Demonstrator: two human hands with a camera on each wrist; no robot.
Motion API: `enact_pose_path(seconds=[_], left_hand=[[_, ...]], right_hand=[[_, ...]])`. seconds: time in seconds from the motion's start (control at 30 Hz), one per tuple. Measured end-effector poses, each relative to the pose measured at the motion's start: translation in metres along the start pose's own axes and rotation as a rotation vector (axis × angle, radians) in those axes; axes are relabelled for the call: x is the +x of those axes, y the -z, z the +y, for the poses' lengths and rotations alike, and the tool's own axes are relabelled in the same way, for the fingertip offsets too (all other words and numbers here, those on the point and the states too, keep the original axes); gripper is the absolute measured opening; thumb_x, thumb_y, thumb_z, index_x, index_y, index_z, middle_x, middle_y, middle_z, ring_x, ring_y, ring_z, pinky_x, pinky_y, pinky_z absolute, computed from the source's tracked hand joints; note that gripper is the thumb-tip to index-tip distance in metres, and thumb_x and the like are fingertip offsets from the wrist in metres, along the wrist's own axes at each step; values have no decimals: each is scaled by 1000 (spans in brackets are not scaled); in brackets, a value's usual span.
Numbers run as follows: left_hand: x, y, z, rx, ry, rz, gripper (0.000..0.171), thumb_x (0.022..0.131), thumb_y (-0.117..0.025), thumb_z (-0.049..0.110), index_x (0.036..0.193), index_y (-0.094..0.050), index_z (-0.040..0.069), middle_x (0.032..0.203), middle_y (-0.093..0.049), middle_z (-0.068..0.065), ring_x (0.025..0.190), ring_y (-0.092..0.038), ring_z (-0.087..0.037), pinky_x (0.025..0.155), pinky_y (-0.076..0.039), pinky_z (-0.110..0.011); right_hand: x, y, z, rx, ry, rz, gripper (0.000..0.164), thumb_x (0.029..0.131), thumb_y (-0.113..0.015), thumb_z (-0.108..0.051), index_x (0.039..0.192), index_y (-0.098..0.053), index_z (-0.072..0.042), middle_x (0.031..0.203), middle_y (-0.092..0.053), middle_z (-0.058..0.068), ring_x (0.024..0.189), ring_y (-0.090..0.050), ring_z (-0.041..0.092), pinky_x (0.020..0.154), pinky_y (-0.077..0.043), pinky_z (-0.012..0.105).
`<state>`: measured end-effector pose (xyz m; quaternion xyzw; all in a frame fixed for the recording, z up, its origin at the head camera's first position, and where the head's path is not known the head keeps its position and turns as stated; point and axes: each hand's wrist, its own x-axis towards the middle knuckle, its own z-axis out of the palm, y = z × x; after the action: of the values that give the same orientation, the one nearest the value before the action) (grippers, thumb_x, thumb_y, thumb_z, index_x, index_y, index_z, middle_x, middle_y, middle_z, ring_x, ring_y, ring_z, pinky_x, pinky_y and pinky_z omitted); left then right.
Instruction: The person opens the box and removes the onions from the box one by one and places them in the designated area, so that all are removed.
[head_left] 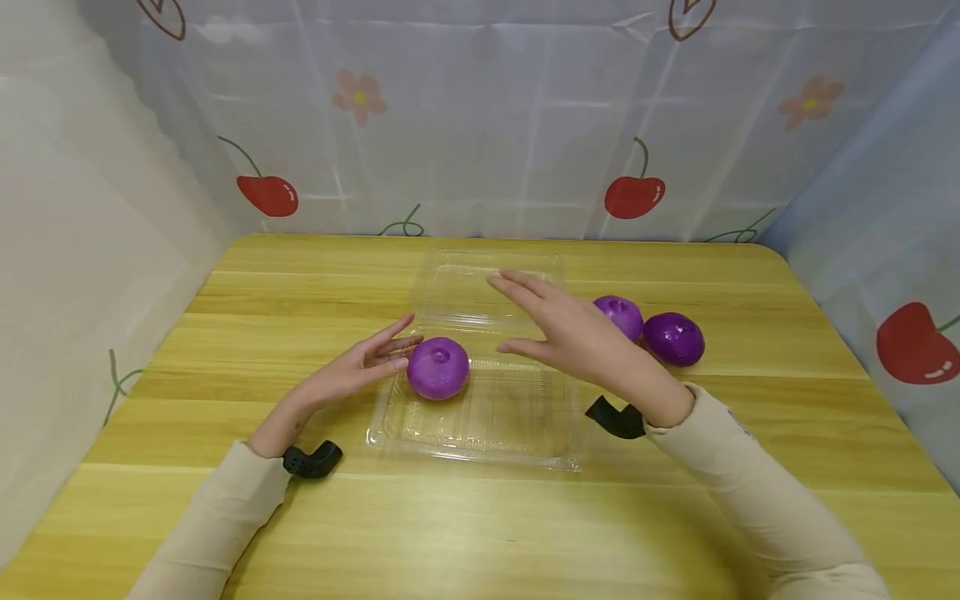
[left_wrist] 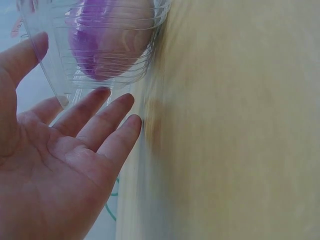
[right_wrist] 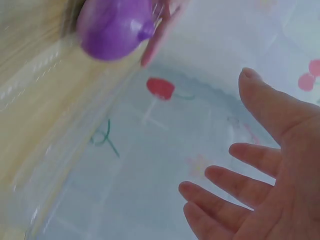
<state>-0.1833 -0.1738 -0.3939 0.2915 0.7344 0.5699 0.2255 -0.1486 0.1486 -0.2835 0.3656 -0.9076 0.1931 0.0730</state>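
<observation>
A round purple onion-like piece (head_left: 438, 368) with a small nub on top sits in the left part of a clear plastic clamshell box (head_left: 517, 408). The box's lid (head_left: 487, 287) lies folded back toward the far side. At the box's left edge is my left hand (head_left: 352, 367), fingers extended; in the left wrist view the thumb and fingertips are right at the clear wall (left_wrist: 55, 65). Over the box's right side my right hand (head_left: 573, 333) hovers with straight fingers and thumb spread, holding nothing.
Beyond my right forearm, a second purple piece (head_left: 618, 315), partly hidden by the hand, and a darker purple one (head_left: 674, 339) rest on the wooden table (head_left: 510, 533). A fruit-patterned curtain (head_left: 480, 125) hangs behind the table's far edge.
</observation>
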Motion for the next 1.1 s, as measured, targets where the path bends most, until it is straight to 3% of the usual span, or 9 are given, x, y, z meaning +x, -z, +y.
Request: enact_pose_path(seconds=[0.23,0.4,0.6,1.1], left_hand=[[0,1,0,-7,3,-9,66,99,-49,18,152,-10,15,148,-29,-16,127,-39,-30,103,-32,-43],[-1,1,0,-30,3,-13,66,99,-49,17,152,-10,15,148,-29,-15,127,-39,-29,102,-34,-39],[-2,0,1,-43,21,-12,66,99,-49,18,152,-9,17,148,-29,-12,126,-41,-27,100,-35,-35],[-2,0,1,-16,18,-9,66,99,-50,19,152,-10,17,147,-32,-11,127,-40,-26,101,-34,-38]], right_hand=[[30,-35,-16,44,61,-118,72,85,-68,-39,143,-39,-8,142,-39,13,126,-41,28,98,-39,41],[38,-57,-18,88,68,-235,69,85,-69,-38,141,-42,-8,141,-40,14,127,-40,28,102,-34,39],[41,-75,-18,88,68,-330,74,82,-71,-40,142,-41,-9,141,-39,15,127,-39,29,98,-38,40],[41,-91,-16,175,86,-365,82,79,-76,-30,145,-33,-6,144,-33,19,129,-35,32,102,-34,43]])
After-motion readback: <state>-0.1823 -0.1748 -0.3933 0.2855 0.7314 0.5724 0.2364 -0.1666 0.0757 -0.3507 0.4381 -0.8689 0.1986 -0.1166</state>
